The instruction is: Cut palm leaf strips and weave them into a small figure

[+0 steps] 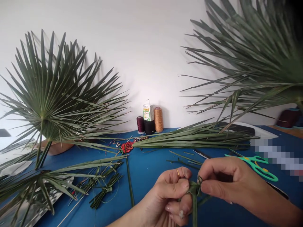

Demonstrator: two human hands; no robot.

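Note:
A small knotted piece of green palm leaf strip (194, 189) is held between both hands over the blue table, with a flat tail hanging down from it. My left hand (171, 192), with a ring on one finger, pinches it from the left between thumb and fingers. From the right, my right hand (227, 181) grips a thin looped end of the same strip between thumb and forefinger. Beyond the right hand lie turquoise-handled scissors (258, 165). Several cut leaf strips (183, 157) rest on the table just past the fingers.
Large fan palm leaves (47, 94) stand at left, another palm leaf (255, 63) at right. A bundle of long strips (180, 138) crosses the blue table (151, 164). At the wall are thread cones (158, 119) and a small box (148, 112). A red rose patch (127, 147) lies nearby.

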